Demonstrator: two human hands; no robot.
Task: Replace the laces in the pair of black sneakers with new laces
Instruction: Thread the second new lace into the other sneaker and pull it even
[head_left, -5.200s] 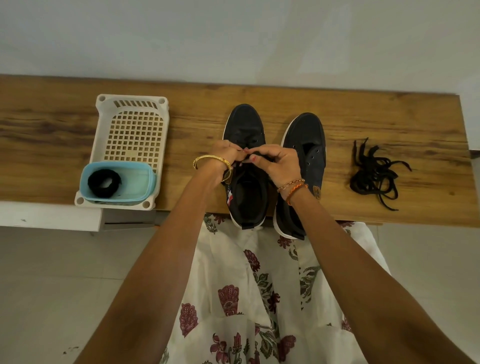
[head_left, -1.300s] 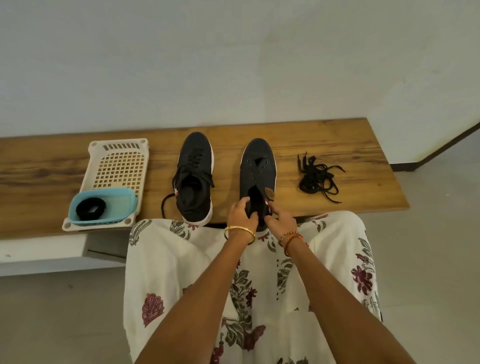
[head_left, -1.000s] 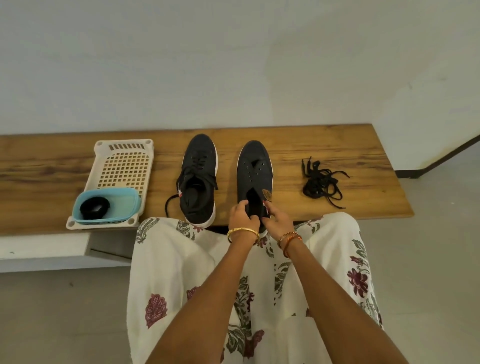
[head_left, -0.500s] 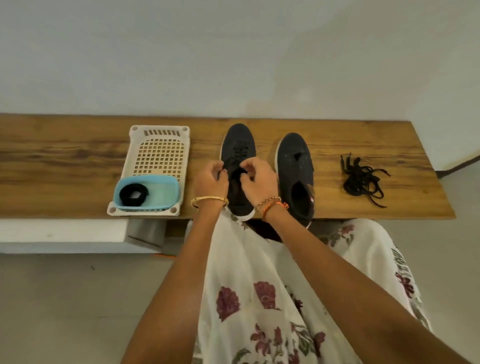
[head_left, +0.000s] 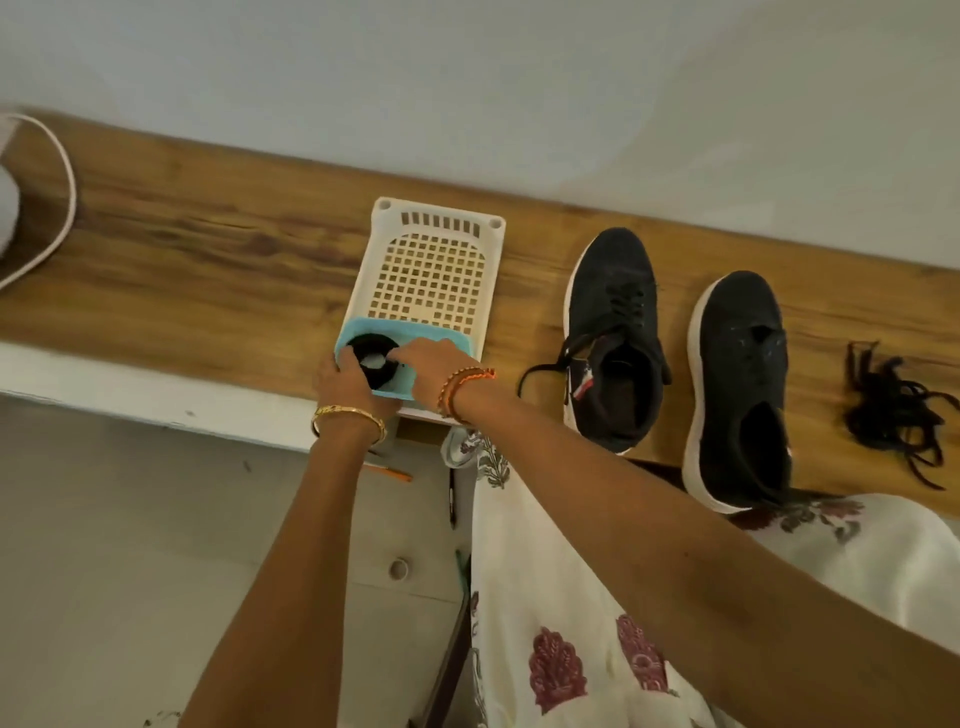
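Observation:
A coil of new black lace (head_left: 370, 344) lies in a small blue tub (head_left: 435, 338) at the near end of a white basket (head_left: 431, 270). My left hand (head_left: 345, 383) grips the tub's left edge beside the coil. My right hand (head_left: 428, 364) reaches in from the right, fingers extended, with the fingertips touching the coil's middle. On the wooden bench (head_left: 208, 270) to the right stand the two black sneakers: the left sneaker (head_left: 613, 332) is laced with loose ends, while the right sneaker (head_left: 737, 384) has bare eyelets. A tangle of old black laces (head_left: 893, 415) lies at the far right.
A white cable (head_left: 65, 208) loops over the bench's far left end. Below the bench edge there is a drawer front with a round knob (head_left: 399, 569) and an orange pen (head_left: 389, 471). My floral white skirt (head_left: 571, 597) fills the lower right.
Both hands left the laced sneaker and moved left to the blue tub with the lace coil. The view swung left and closer to the basket.

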